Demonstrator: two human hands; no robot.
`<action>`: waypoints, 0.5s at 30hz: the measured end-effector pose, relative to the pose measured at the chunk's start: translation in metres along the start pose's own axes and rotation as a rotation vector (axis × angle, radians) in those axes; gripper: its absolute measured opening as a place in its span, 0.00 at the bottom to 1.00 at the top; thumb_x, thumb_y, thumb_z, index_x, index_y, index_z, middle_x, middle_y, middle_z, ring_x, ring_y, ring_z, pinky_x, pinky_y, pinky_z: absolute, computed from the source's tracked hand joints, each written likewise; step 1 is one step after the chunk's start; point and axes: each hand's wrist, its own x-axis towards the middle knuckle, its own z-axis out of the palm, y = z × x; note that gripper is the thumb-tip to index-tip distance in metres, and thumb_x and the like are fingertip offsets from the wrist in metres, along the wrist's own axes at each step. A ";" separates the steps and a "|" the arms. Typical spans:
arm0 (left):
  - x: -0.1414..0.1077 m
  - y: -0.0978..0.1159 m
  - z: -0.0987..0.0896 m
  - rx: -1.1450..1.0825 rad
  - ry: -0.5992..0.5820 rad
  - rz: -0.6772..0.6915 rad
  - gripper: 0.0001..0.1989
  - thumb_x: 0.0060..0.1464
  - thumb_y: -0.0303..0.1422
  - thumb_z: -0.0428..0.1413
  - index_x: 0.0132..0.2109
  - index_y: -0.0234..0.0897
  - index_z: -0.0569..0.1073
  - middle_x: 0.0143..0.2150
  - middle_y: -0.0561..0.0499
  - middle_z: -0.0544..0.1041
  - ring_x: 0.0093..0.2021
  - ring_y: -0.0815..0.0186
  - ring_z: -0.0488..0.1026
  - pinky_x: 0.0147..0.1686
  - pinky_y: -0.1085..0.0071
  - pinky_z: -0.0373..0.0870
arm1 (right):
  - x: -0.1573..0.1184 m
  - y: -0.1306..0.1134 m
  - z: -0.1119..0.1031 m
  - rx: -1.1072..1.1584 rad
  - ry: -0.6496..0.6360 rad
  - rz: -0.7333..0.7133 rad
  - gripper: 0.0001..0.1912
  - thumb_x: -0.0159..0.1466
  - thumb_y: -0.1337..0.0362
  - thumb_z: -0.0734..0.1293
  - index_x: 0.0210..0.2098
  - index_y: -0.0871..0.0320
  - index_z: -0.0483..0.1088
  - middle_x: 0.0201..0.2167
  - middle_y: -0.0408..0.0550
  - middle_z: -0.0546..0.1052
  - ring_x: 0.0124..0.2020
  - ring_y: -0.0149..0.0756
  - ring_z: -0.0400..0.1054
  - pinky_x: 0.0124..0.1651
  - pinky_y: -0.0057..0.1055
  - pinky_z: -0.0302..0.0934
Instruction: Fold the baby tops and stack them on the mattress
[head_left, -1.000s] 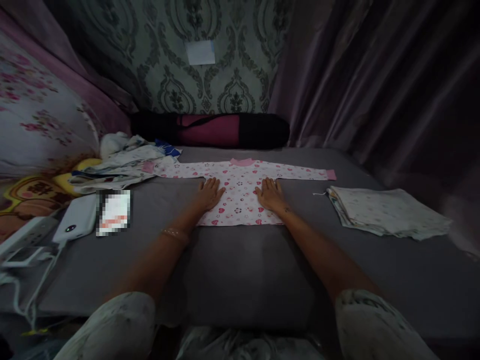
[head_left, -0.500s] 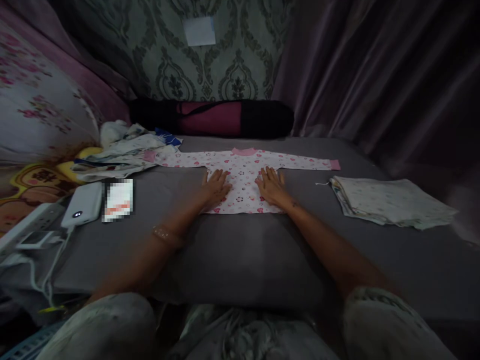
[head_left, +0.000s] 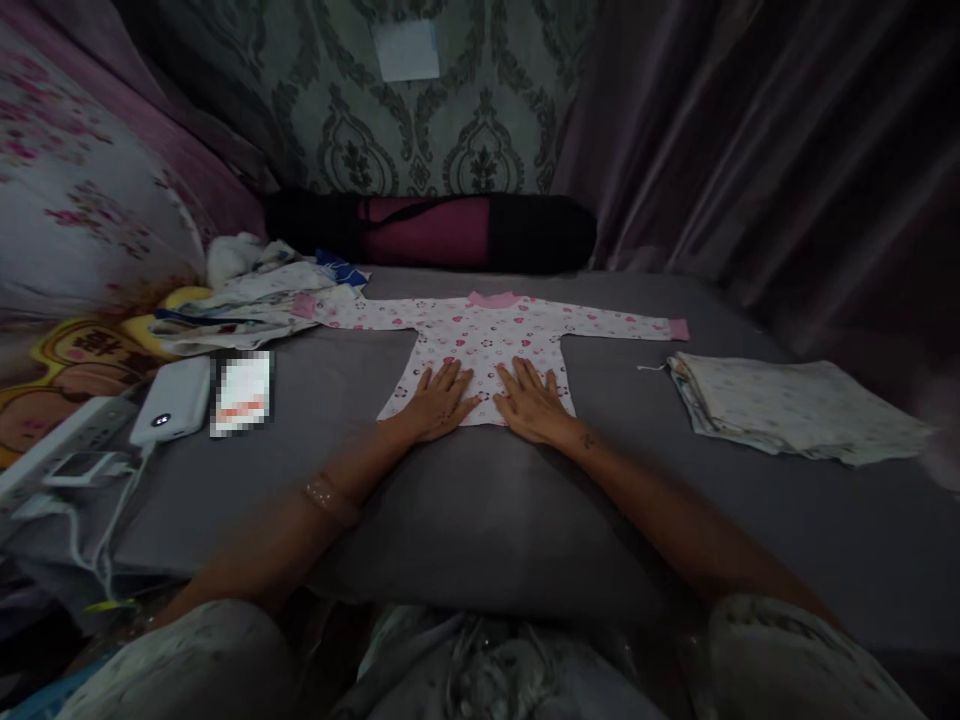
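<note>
A small white long-sleeved shirt [head_left: 480,345] with pink and dark prints lies flat, its pink collar at the far side and both sleeves stretched out sideways. My left hand [head_left: 442,398] rests palm down on the lower left of the shirt, fingers spread. On the lower right of it lies my right hand [head_left: 531,398], also flat with fingers apart. Neither hand grips the cloth. The left cuff touches a heap of clothes [head_left: 262,295].
The grey sheet [head_left: 465,520] lies beneath everything. Folded cloths [head_left: 787,405] are stacked at right. A white power bank [head_left: 172,398] with a cable and a power strip [head_left: 67,450] sit at left. A long black and maroon bag [head_left: 427,232] lies along the wall.
Both hands have slid toward me down the shirt, to its lower hem. The lower left edge of the shirt now spreads further out to the left.
</note>
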 end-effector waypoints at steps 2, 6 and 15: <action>-0.010 0.004 0.001 0.017 0.036 0.008 0.32 0.67 0.47 0.33 0.71 0.38 0.50 0.74 0.42 0.46 0.73 0.54 0.40 0.69 0.49 0.38 | -0.008 -0.005 -0.001 -0.003 0.028 -0.069 0.31 0.72 0.53 0.50 0.71 0.58 0.48 0.73 0.57 0.43 0.73 0.50 0.35 0.69 0.58 0.31; -0.029 0.009 0.008 0.033 0.011 0.042 0.30 0.68 0.43 0.32 0.71 0.39 0.51 0.74 0.44 0.46 0.73 0.56 0.42 0.69 0.51 0.41 | -0.026 -0.016 0.004 0.014 0.010 -0.183 0.30 0.72 0.55 0.49 0.71 0.56 0.50 0.72 0.54 0.46 0.72 0.48 0.38 0.70 0.56 0.31; -0.032 -0.010 0.003 -0.030 0.032 0.133 0.32 0.66 0.51 0.37 0.69 0.40 0.58 0.72 0.42 0.54 0.71 0.55 0.51 0.68 0.54 0.50 | -0.027 -0.006 -0.008 0.116 -0.118 -0.204 0.29 0.73 0.54 0.50 0.70 0.57 0.51 0.72 0.54 0.48 0.72 0.45 0.38 0.71 0.51 0.35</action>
